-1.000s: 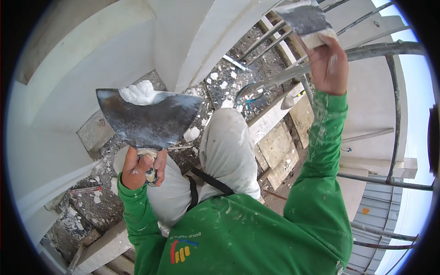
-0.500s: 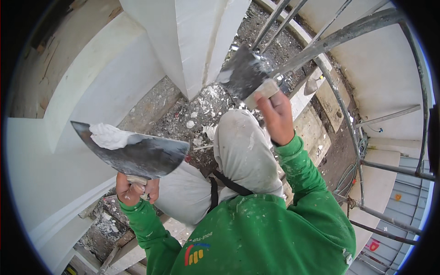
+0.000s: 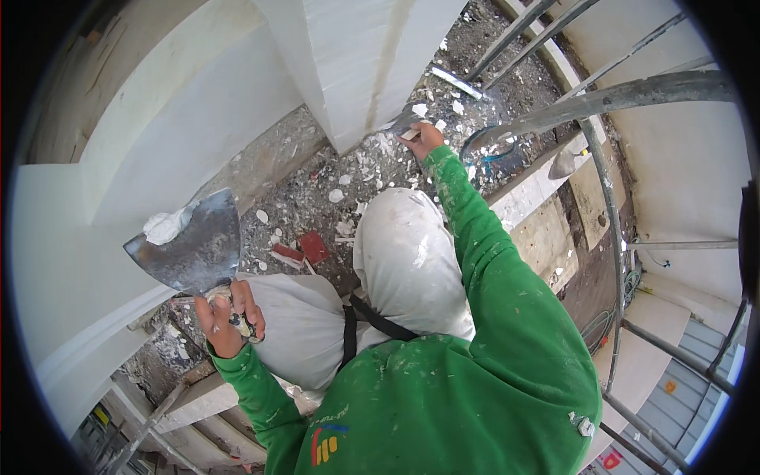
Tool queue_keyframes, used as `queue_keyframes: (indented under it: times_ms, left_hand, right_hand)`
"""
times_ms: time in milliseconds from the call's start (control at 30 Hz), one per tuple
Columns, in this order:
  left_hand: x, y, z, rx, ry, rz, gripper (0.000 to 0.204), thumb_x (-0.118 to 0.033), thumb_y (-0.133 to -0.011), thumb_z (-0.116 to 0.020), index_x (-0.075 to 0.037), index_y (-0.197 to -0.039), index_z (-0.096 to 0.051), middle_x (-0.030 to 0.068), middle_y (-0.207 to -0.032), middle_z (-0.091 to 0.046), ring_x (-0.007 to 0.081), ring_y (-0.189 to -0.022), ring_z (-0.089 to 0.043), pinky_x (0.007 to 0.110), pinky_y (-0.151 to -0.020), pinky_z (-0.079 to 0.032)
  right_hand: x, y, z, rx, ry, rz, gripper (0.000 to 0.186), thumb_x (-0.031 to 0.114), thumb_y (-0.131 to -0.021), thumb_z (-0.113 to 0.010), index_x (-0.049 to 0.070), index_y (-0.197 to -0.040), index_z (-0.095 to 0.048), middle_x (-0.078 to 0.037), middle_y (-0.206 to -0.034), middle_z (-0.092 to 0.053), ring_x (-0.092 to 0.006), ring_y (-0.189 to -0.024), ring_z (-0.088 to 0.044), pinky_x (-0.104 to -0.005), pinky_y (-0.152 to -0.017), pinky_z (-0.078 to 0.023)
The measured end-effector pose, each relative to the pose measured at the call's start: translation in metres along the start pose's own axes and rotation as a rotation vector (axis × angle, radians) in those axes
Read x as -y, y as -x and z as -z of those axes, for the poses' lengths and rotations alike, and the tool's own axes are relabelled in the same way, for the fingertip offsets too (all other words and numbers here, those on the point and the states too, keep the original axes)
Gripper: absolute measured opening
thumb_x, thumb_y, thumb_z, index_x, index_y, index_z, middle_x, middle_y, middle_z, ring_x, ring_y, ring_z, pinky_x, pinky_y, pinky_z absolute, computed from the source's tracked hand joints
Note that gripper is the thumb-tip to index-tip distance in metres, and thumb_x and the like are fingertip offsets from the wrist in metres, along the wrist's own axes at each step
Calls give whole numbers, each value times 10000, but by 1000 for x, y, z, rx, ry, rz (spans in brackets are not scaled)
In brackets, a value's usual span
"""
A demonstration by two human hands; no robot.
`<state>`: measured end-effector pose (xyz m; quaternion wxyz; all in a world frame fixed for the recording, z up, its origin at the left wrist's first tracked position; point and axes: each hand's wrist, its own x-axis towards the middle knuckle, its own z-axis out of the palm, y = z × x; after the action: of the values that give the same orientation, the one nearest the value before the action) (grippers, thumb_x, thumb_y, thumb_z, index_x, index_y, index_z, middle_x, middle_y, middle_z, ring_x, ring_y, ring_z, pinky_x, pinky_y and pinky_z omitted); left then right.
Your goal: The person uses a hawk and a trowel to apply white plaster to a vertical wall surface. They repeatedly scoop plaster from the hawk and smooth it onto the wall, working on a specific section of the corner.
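Observation:
A wide metal putty knife [image 3: 199,252] is gripped by its handle in my left hand [image 3: 228,318], in front of the white wall at left. White putty [image 3: 168,226] sits in a lump on the far left edge of its blade. My right hand [image 3: 427,139] reaches out, its fingers closed round the pale handle of a second putty knife [image 3: 411,133]. That blade is at the foot of the white column [image 3: 348,71], low over the rubble. My arm and fingers partly hide it, so whether it touches the column I cannot tell.
Metal scaffold bars [image 3: 609,101] curve along the right side. A small trowel [image 3: 564,165] lies on a pale ledge beyond my right arm. Red fragments [image 3: 313,247] and white debris [image 3: 336,195] litter the dirt ground before my knees.
My right hand has stretched forward and left with its putty knife, down to the column's foot. The left putty knife has turned, its blade now pointing more away from me, the putty still on it.

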<state>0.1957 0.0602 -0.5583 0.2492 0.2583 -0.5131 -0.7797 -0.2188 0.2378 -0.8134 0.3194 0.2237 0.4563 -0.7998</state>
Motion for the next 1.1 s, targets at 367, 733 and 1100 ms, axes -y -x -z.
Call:
queue_keyframes:
  times_ms: [367,733,1100]
  left_hand:
    - [-5,7,-12,-42,31,-25,268,-253,-961,-462,-27,-1003,-323,80,-706,-353,156,-447,-417,255,-252,-390]
    - [0,7,7,111,141,-9,242,-224,-961,-456,-44,-1059,-328,89,-739,-372,166,-488,-434,260,-276,-402]
    - [9,-17,4,378,276,-10,274,-224,-966,-459,-69,-1156,-335,83,-730,-370,154,-519,-450,261,-302,-437]
  right_hand:
    - [-10,-23,-4,108,2,-52,280,-37,-812,-393,-84,-1088,-417,-223,-1091,-459,-382,-1034,-488,-593,-968,-441]
    - [63,63,-88,278,93,119,281,-9,-828,-481,-121,-1081,-429,-252,-1134,-480,-372,-1099,-491,-521,-1019,-434]
    - [191,187,-164,556,66,218,444,40,-914,-492,-198,-1227,-287,-340,-1276,-310,-480,-1223,-356,-528,-1063,-395]
